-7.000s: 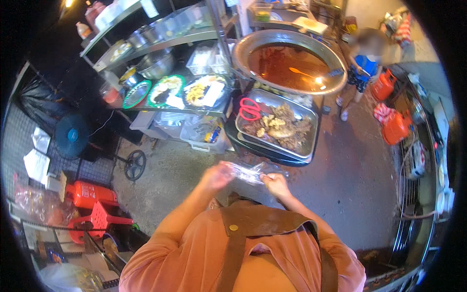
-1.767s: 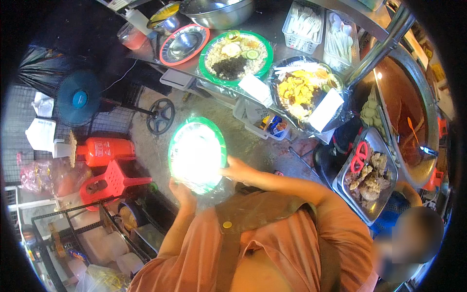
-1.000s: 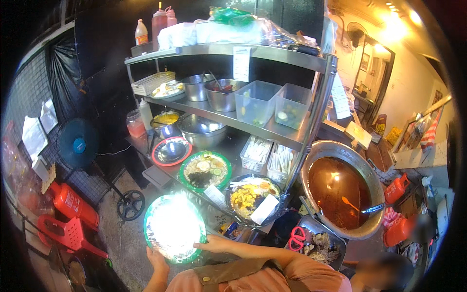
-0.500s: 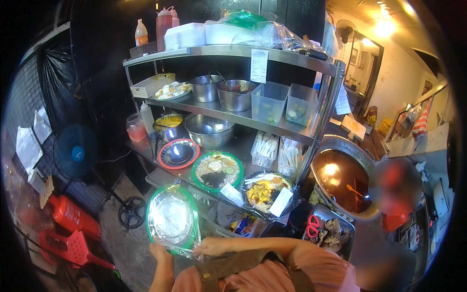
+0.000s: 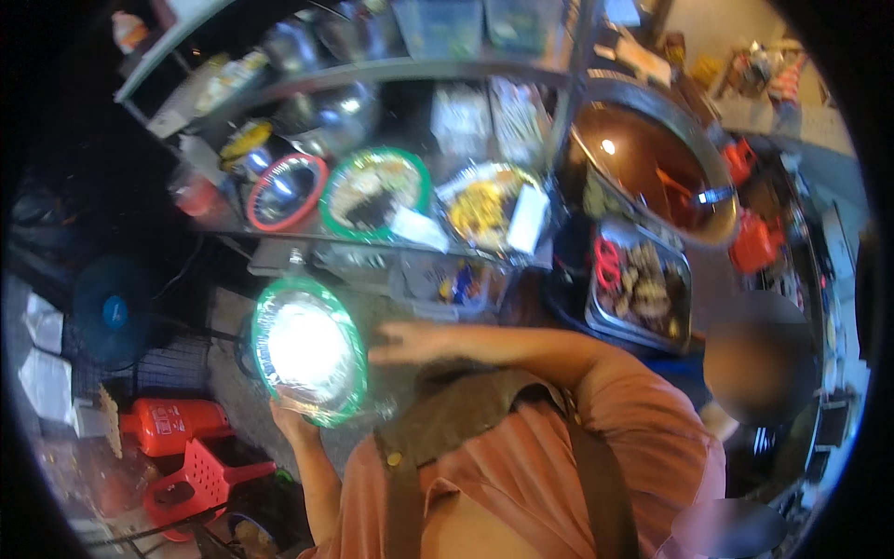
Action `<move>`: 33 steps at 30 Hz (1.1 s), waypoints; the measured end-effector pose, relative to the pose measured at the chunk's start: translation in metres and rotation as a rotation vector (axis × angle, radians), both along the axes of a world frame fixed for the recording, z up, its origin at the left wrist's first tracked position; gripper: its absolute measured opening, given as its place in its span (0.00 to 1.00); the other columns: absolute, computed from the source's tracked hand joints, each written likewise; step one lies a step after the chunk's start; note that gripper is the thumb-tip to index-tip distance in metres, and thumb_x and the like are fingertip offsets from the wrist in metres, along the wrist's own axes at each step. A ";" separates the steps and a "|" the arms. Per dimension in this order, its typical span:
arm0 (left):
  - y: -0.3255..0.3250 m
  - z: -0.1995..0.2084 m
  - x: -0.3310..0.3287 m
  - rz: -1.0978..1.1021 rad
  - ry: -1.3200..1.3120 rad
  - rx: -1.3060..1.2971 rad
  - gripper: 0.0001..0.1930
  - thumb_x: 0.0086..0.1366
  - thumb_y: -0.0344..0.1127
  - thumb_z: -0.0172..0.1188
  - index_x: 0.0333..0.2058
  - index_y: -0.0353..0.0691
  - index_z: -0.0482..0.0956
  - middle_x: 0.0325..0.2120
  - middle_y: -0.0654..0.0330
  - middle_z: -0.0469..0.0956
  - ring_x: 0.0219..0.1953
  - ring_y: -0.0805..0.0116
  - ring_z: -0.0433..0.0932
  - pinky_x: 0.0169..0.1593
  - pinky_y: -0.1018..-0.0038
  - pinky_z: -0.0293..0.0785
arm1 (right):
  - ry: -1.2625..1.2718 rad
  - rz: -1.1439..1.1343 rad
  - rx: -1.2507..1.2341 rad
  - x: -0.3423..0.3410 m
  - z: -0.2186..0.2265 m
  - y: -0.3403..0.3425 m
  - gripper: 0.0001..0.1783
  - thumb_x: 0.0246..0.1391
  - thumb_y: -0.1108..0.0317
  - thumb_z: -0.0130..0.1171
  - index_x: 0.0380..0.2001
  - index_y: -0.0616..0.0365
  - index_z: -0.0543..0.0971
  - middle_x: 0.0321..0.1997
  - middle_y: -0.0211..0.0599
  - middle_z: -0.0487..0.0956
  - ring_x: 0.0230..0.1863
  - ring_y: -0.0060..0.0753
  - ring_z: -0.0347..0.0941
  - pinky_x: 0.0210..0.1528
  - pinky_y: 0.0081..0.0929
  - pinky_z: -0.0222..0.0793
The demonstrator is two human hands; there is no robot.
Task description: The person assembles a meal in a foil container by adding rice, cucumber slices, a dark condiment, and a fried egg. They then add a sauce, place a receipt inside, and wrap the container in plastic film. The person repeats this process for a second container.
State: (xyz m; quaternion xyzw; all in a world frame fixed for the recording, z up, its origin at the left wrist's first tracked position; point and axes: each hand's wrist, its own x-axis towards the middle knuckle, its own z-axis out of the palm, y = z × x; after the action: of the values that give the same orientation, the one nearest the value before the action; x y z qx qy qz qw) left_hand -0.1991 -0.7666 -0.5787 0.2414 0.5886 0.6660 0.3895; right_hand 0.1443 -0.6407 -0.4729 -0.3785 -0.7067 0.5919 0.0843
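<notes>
Held at its lower rim in my left hand [image 5: 291, 417] is a green-rimmed plate [image 5: 353, 359] lined with clear plastic wrap. A bright glare covers the plate's middle. The left fingers are mostly hidden beneath the rim. My right hand [image 5: 408, 343] is just right of the plate, its fingers stretched out and somewhat blurred, with nothing visible in them. Beyond the hands, along the counter edge, stand a red-rimmed plate [image 5: 287, 191], a green-rimmed plate of food [image 5: 374, 193] and a dark plate with yellow food [image 5: 480, 212]. White paper slips lie on the two food plates.
A metal shelf [image 5: 372, 71] holds pots and clear bins. To the right are a big pot of brown liquid [image 5: 624, 149] and a metal tray of meat pieces [image 5: 647, 289]. A red plastic chair [image 5: 209, 477] and a fan [image 5: 114, 312] stand at left. Another person [image 5: 759, 373] is at right.
The view has tilted downward and blurred. My right hand has come off the plate's lower right edge, where it touched the wrap. The left hand keeps hold of the plate.
</notes>
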 end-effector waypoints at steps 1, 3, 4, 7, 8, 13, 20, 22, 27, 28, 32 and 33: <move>-0.010 -0.016 -0.011 -0.034 -0.002 -0.019 0.10 0.67 0.34 0.45 0.41 0.34 0.70 0.34 0.58 0.73 0.34 0.63 0.74 0.38 0.66 0.74 | 0.029 -0.067 0.001 0.024 0.027 -0.001 0.43 0.50 0.36 0.54 0.54 0.66 0.69 0.55 0.56 0.71 0.56 0.52 0.68 0.58 0.39 0.63; -0.022 -0.022 -0.004 0.068 -0.167 -0.058 0.10 0.67 0.34 0.45 0.38 0.34 0.71 0.31 0.57 0.73 0.32 0.63 0.74 0.37 0.67 0.73 | -0.059 -0.487 0.477 0.075 0.001 0.015 0.25 0.52 0.50 0.57 0.46 0.57 0.76 0.48 0.50 0.76 0.49 0.52 0.72 0.52 0.40 0.67; -0.031 -0.039 -0.022 -0.035 -0.341 0.063 0.11 0.67 0.35 0.46 0.34 0.34 0.73 0.27 0.57 0.74 0.29 0.63 0.74 0.34 0.68 0.73 | -0.229 -0.698 0.496 0.112 0.008 0.028 0.22 0.51 0.55 0.58 0.45 0.58 0.75 0.48 0.47 0.74 0.50 0.50 0.71 0.51 0.40 0.67; -0.036 -0.032 -0.010 -0.013 -0.033 -0.131 0.10 0.66 0.35 0.48 0.32 0.35 0.74 0.26 0.57 0.74 0.29 0.64 0.74 0.32 0.69 0.73 | -0.416 -1.379 0.635 0.214 -0.013 0.068 0.25 0.48 0.55 0.61 0.44 0.62 0.74 0.45 0.59 0.69 0.51 0.57 0.66 0.56 0.39 0.61; -0.032 -0.029 -0.001 0.095 -0.167 -0.153 0.10 0.65 0.36 0.48 0.31 0.35 0.74 0.27 0.57 0.75 0.29 0.64 0.74 0.32 0.67 0.73 | -0.523 -1.422 0.514 0.232 -0.021 0.081 0.29 0.47 0.49 0.61 0.45 0.62 0.74 0.49 0.61 0.67 0.53 0.58 0.64 0.57 0.41 0.61; -0.036 -0.019 0.040 0.023 0.119 -0.273 0.12 0.67 0.38 0.47 0.33 0.35 0.74 0.28 0.58 0.75 0.30 0.66 0.74 0.32 0.69 0.73 | 0.120 -1.223 0.096 0.246 -0.042 0.099 0.15 0.45 0.62 0.67 0.31 0.62 0.79 0.29 0.34 0.78 0.34 0.27 0.71 0.42 0.24 0.64; -0.029 0.000 0.075 0.116 -0.287 -0.226 0.12 0.68 0.37 0.46 0.34 0.33 0.72 0.27 0.58 0.73 0.29 0.66 0.73 0.33 0.70 0.72 | -0.402 -1.232 0.650 0.236 -0.051 0.076 0.23 0.41 0.51 0.68 0.37 0.55 0.81 0.38 0.46 0.71 0.41 0.42 0.69 0.46 0.33 0.66; -0.024 0.003 0.081 0.055 -0.270 -0.185 0.11 0.67 0.36 0.46 0.34 0.34 0.72 0.27 0.58 0.73 0.29 0.66 0.73 0.33 0.70 0.72 | -0.479 -1.074 0.568 0.235 -0.042 0.087 0.23 0.40 0.51 0.69 0.37 0.56 0.81 0.39 0.46 0.72 0.41 0.42 0.69 0.47 0.33 0.66; -0.026 -0.004 0.091 0.102 -0.139 -0.257 0.09 0.67 0.34 0.47 0.36 0.35 0.72 0.26 0.60 0.72 0.29 0.66 0.74 0.33 0.69 0.74 | 0.151 -1.064 0.324 0.224 -0.047 0.067 0.16 0.35 0.60 0.72 0.30 0.55 0.82 0.37 0.47 0.73 0.48 0.46 0.65 0.52 0.35 0.62; -0.028 -0.006 0.096 0.137 -0.155 -0.268 0.09 0.68 0.34 0.47 0.36 0.35 0.72 0.27 0.60 0.73 0.30 0.67 0.74 0.34 0.69 0.74 | -0.035 -0.980 0.739 0.221 -0.052 0.054 0.13 0.37 0.66 0.70 0.30 0.53 0.81 0.34 0.42 0.70 0.42 0.44 0.66 0.46 0.35 0.64; -0.033 -0.013 0.103 0.237 -0.204 -0.264 0.09 0.68 0.35 0.48 0.36 0.35 0.72 0.29 0.61 0.73 0.31 0.68 0.74 0.35 0.70 0.75 | -0.032 -0.773 1.114 0.225 -0.048 0.021 0.20 0.30 0.79 0.60 0.32 0.48 0.82 0.30 0.35 0.67 0.36 0.41 0.65 0.38 0.32 0.63; -0.036 -0.017 0.103 0.253 -0.218 -0.251 0.09 0.68 0.35 0.48 0.37 0.35 0.72 0.30 0.61 0.73 0.31 0.68 0.74 0.35 0.70 0.75 | -0.004 -0.710 1.142 0.227 -0.048 0.018 0.19 0.32 0.79 0.59 0.33 0.46 0.82 0.29 0.33 0.67 0.34 0.39 0.65 0.36 0.32 0.62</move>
State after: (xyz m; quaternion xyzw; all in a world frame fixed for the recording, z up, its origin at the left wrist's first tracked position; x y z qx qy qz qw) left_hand -0.0957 -0.8022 -0.5954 0.0417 0.6471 0.6530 0.3913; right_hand 0.3718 -0.6232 -0.5211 -0.4848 -0.7417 0.0611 0.4595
